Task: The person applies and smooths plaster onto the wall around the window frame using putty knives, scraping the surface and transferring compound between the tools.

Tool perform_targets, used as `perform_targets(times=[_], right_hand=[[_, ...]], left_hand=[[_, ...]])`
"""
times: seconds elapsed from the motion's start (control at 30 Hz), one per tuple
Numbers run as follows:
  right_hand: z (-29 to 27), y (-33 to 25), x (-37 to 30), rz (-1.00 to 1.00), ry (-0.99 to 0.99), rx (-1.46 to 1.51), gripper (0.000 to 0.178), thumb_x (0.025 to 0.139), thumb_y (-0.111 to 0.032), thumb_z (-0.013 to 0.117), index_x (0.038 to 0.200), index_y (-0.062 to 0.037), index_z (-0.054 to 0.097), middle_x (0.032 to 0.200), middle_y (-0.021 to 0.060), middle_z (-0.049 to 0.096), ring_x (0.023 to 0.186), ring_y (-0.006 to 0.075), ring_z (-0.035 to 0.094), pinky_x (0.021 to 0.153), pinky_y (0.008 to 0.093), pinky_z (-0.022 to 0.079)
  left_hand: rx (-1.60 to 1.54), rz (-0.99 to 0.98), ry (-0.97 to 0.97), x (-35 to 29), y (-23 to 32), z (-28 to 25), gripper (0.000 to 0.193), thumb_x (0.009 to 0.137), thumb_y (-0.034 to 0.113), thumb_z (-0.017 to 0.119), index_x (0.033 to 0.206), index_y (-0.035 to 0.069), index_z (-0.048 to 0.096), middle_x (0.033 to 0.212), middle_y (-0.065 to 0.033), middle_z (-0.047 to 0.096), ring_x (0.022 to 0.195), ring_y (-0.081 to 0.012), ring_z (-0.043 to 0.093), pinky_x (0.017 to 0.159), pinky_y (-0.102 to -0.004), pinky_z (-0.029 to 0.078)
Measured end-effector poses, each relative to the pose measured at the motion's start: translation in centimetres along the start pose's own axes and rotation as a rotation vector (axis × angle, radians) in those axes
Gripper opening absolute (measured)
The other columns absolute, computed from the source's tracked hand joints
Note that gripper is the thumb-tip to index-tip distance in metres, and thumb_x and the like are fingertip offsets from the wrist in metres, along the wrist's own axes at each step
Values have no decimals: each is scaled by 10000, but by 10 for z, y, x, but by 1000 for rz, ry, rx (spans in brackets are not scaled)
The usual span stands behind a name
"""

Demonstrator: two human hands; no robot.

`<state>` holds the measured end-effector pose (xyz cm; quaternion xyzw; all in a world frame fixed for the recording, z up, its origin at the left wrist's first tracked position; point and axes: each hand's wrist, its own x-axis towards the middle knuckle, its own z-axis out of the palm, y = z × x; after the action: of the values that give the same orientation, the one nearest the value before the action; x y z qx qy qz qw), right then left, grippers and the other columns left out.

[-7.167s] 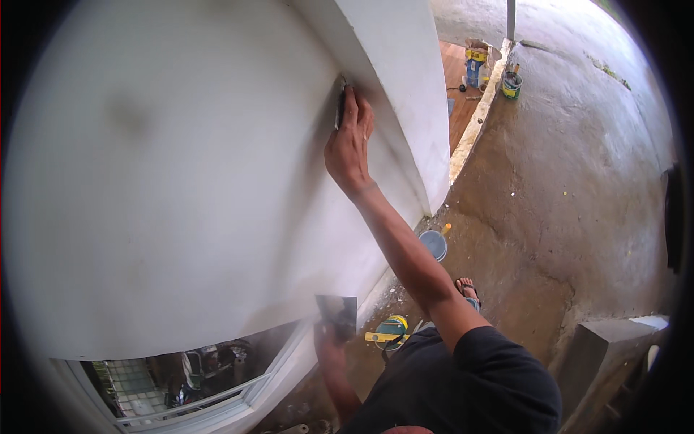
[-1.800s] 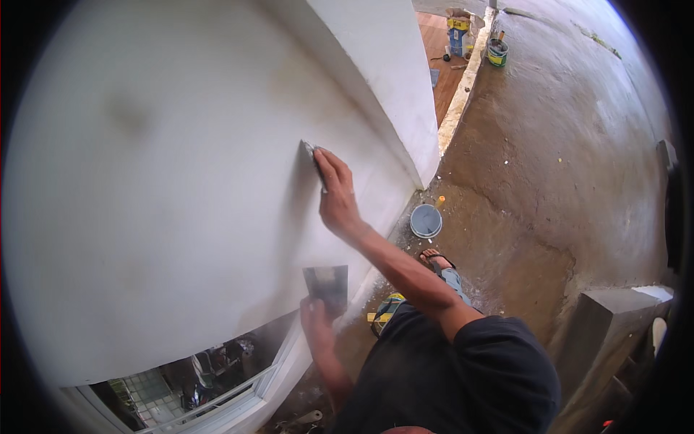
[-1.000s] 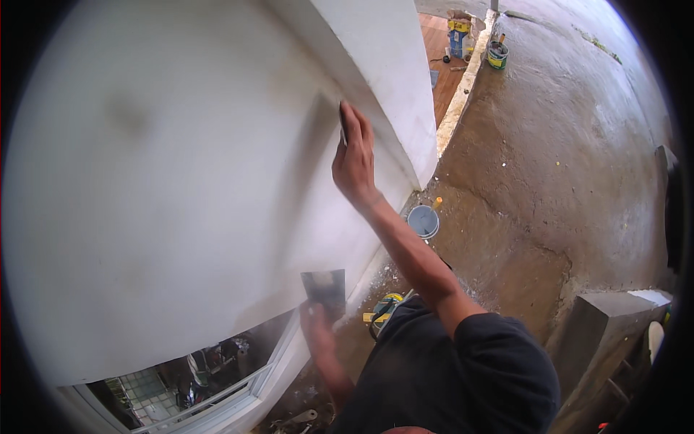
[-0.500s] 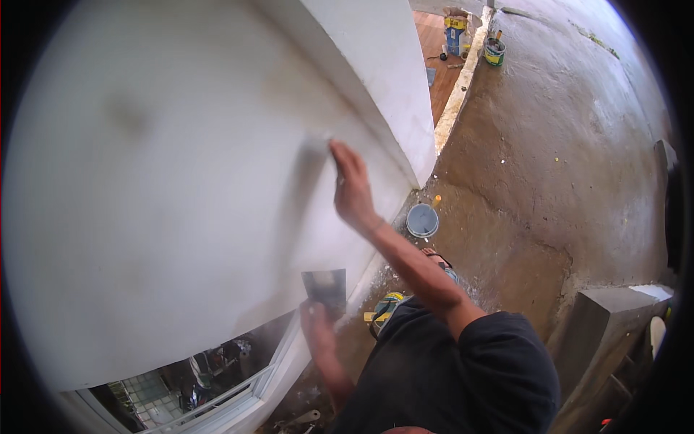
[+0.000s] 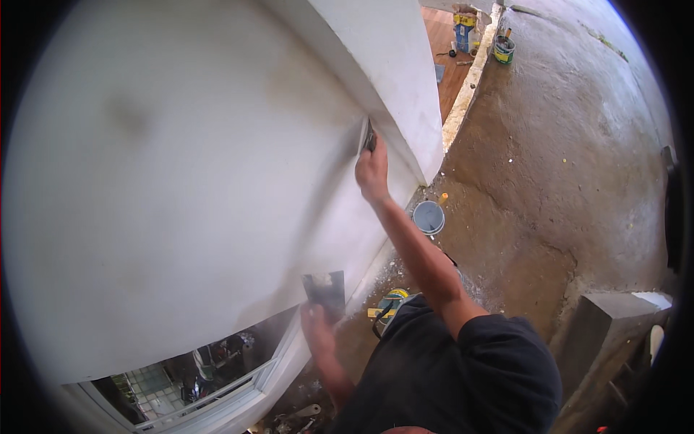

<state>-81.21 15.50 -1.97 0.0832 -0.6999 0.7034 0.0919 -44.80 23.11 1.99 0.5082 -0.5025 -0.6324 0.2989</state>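
Note:
My right arm reaches up along the white wall (image 5: 195, 166). At its end my right hand (image 5: 374, 168) is closed around a putty knife (image 5: 370, 136), whose blade lies at the wall near the inner corner with the jutting white wall section. A broad, flat, grey metal putty blade (image 5: 325, 291) stands up from my left hand (image 5: 316, 323), which is lower down by the window and slightly blurred. Some whitish putty shows along the blade's top edge. The handle of each tool is mostly hidden by my fingers.
A grey bucket (image 5: 429, 218) stands on the brown floor by the wall's foot. A yellow-green tub (image 5: 394, 301) sits near my body. Below left is a window frame (image 5: 246, 389). Farther off are another bucket (image 5: 504, 50), a bag (image 5: 465, 32), and a concrete block (image 5: 611, 318) at right.
My right hand has moved right and turned, so the putty knife now shows at the wall's corner. The left hand has stayed about in place; whitish putty now shows on its blade's top edge.

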Motion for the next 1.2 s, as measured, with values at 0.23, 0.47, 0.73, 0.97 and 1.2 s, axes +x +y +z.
perform_targets(times=[0.23,0.47,0.73,0.97,1.2], right_hand=[[11,-52,20,275,-307,498,519,881,27,376,1392,71,453,1303,235,527,1216,370,502,1083,391,390],[-35,-75,-27,-347,-598,176,651,839,160,430,1455,-45,464,1432,210,488,1337,396,470,1146,425,389],[2,11,23,-207,-209,78,682,832,177,406,1480,-34,441,1446,211,467,1351,406,447,1144,440,376],[37,-7,6,-179,-71,101,779,756,212,408,1502,-11,392,1470,237,420,1356,437,392,1181,478,304],[2,-8,-33,-268,-196,140,655,860,184,427,1486,-9,418,1462,218,444,1329,418,429,1157,468,332]], left_hand=[[80,-6,65,-4,-13,-8,380,1029,208,578,1363,63,468,1159,-96,649,931,-198,688,731,-342,604],[93,3,20,8,-16,1,363,1019,211,600,1330,65,484,1146,-100,650,928,-210,690,720,-346,597],[23,-56,22,-8,-3,10,285,1027,209,574,1270,81,497,1137,-86,651,908,-180,678,697,-316,585],[10,-60,75,-28,0,5,274,1028,194,559,1270,86,491,1135,-74,650,918,-168,667,710,-298,567],[-46,-60,103,-17,1,9,304,1023,176,567,1302,84,488,1139,-78,656,920,-168,675,720,-305,573]])
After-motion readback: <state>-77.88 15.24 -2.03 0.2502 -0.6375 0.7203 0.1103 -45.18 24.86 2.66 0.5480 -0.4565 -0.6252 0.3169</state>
